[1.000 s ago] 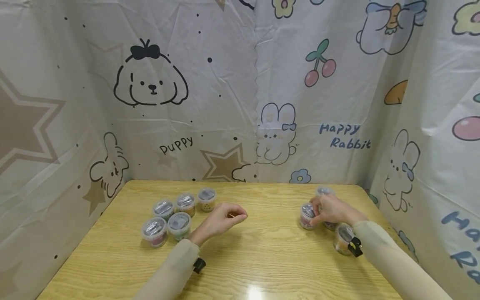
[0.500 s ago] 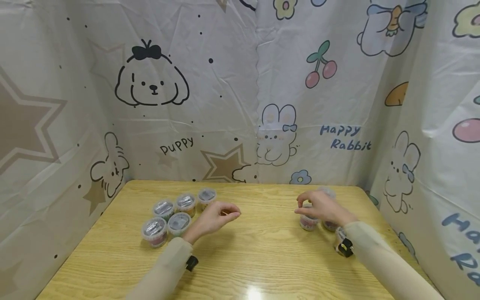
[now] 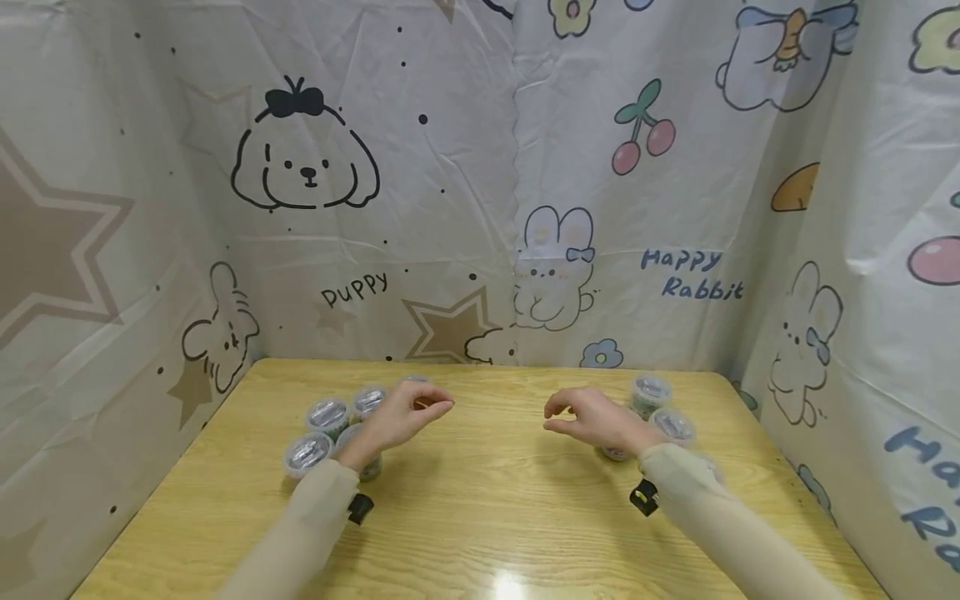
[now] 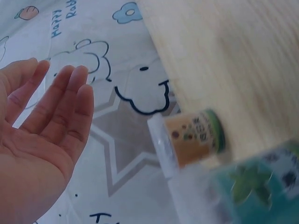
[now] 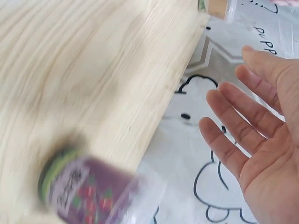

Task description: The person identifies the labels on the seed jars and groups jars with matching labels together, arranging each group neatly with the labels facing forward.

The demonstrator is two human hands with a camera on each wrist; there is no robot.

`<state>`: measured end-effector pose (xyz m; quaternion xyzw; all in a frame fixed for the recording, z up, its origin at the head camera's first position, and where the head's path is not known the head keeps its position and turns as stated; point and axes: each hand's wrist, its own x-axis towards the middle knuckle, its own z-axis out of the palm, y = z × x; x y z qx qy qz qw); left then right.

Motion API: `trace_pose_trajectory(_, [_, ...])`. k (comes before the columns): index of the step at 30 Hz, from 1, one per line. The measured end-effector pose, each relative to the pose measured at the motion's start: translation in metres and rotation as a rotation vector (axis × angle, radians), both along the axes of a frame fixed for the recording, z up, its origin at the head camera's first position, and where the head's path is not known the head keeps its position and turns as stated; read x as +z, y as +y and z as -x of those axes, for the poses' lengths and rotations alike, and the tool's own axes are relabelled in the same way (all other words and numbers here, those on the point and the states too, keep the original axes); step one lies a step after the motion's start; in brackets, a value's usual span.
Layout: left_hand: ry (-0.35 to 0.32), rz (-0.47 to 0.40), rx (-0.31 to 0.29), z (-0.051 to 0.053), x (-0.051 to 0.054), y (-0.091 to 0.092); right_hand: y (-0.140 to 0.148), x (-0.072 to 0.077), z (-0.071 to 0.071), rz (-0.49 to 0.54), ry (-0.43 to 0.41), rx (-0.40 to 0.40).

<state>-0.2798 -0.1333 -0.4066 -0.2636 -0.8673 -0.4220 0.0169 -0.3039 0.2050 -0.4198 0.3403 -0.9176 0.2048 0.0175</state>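
Left hand: here it is at centre-left of the head view, the left hand [image 3: 397, 417] released, fingers loosely bent over the table [image 3: 480, 508], gripping nothing.
Right hand: and facing it, right of centre, the right hand [image 3: 596, 417], released too, fingers softly curved, thumb apart from them, palm free.
Left tubs: five lidded left tubs [image 3: 327, 414] bunch at the lower left, some partly masked by the left hand and wrist.
Right tubs: over at the lower right, the right tubs [image 3: 651, 395], four showing, the nearer ones partly behind hand and sleeve.
Left wrist view: an orange tub [image 4: 194, 137] right of centre, a teal tub [image 4: 252, 191] at lower right, both apart from the fingers!
Right wrist view: a purple tub [image 5: 96, 191], blurred, red fruit on its label, lower left, well apart from the hand.
Backdrop: white cartoon-print cloth [image 3: 450, 167] fills the upper frame.
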Motion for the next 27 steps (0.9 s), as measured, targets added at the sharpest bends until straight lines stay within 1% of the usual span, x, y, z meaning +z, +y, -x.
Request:
trace_pose_trajectory(5, [-0.004, 0.021, 0.072, 0.002, 0.008, -0.008, -0.020, -0.009, 0.004, 0.036, 0.007, 0.029])
trace_pose_trajectory(8, [-0.009, 0.038, 0.112, 0.005, 0.011, -0.013, -0.032, -0.014, 0.006, 0.036, -0.012, 0.040])
trace_pose_trajectory(13, [0.014, 0.059, 0.145, 0.007, 0.014, -0.023, -0.047, -0.019, 0.006, 0.049, -0.051, 0.057])
trace_pose_trajectory(16, [0.029, 0.067, 0.138, 0.008, 0.014, -0.031, -0.052, -0.023, 0.006, 0.048, -0.044, 0.074])
trace_pose_trajectory(20, [0.046, 0.096, 0.091, 0.011, 0.013, -0.040, -0.059, -0.029, 0.004, 0.051, -0.039, 0.090])
trace_pose_trajectory(25, [0.041, 0.166, 0.036, 0.013, 0.008, -0.054, -0.072, -0.036, -0.002, 0.057, -0.056, 0.125])
trace_pose_trajectory(27, [0.039, 0.196, 0.021, 0.013, 0.007, -0.061, -0.079, -0.038, -0.003, 0.048, -0.048, 0.147])
